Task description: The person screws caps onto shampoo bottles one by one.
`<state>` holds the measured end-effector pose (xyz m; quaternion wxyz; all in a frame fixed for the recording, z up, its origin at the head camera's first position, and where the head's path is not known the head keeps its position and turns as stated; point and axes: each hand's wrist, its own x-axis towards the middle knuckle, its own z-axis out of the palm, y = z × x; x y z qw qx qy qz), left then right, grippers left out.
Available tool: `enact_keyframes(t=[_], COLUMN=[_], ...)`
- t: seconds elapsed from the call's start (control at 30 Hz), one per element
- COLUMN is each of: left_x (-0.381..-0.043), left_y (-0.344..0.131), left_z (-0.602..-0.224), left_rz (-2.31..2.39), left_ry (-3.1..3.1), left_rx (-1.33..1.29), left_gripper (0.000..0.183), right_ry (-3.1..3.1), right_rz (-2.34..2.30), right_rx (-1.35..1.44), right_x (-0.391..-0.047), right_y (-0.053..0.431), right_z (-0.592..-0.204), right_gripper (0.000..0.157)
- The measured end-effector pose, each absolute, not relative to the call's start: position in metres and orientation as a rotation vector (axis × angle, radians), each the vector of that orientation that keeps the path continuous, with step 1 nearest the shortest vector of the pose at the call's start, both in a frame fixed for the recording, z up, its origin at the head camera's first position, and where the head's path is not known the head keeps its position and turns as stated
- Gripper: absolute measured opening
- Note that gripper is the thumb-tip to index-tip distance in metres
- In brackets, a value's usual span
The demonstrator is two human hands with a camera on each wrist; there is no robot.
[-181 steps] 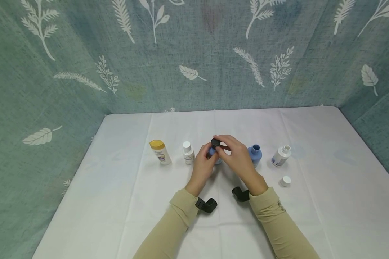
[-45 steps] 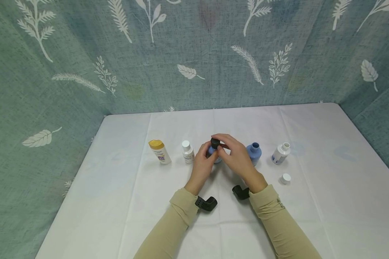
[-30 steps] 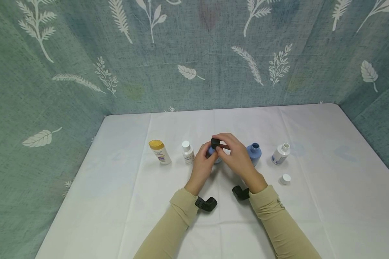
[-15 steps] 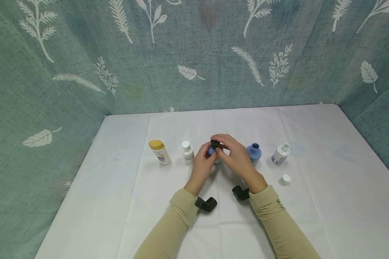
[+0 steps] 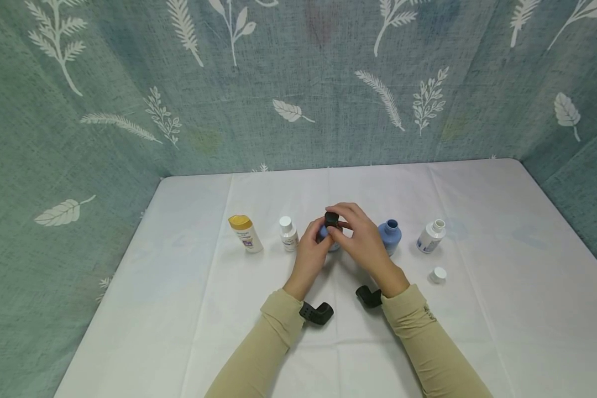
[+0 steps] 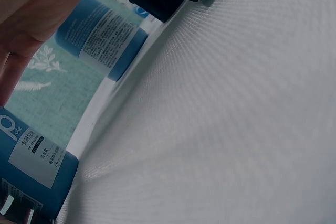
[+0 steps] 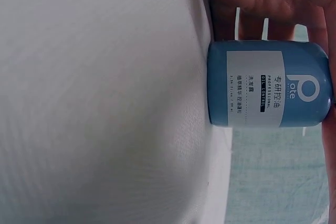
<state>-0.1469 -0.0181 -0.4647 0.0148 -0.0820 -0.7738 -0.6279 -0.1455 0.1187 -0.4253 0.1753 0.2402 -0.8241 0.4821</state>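
Note:
Near the table's middle my left hand [image 5: 309,255] grips a small blue bottle [image 7: 254,85], which stands upright with its "Pote" label showing in the right wrist view. My right hand [image 5: 360,237] pinches a black cap [image 5: 331,219] at the top of that bottle. Fingers hide the bottle's neck in the head view. Just right of my right hand stands a second blue bottle [image 5: 389,237], its mouth uncovered. The left wrist view also has both blue bottles, with the gripped one [image 6: 39,163] at lower left.
An uncapped white bottle [image 5: 431,236] stands to the right, a loose white cap [image 5: 438,275] in front of it. Leftward are a white-capped bottle [image 5: 289,235] and a tilted-looking lotion bottle with a yellow cap [image 5: 245,233]. A patterned curtain [image 5: 298,83] backs the white table [image 5: 129,309].
Both hands stay at the same blue bottle. My right fingers shift slightly around the black cap, which sits at a slightly different angle and a little higher than half a second ago.

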Motion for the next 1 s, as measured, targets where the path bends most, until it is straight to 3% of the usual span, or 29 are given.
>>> enact_keyframes(t=[1.0], left_x=[-0.1489], left_y=[-0.0186], left_z=[-0.4650], left_rz=[-1.897], left_ry=[-2.431], left_rx=[-0.247], left_gripper=[0.034], right_ry=[-2.305], right_rz=[1.400], right_rx=[0.704], right_x=[-0.1453], right_y=[0.1198], right_z=[-0.4239], right_gripper=[0.036])
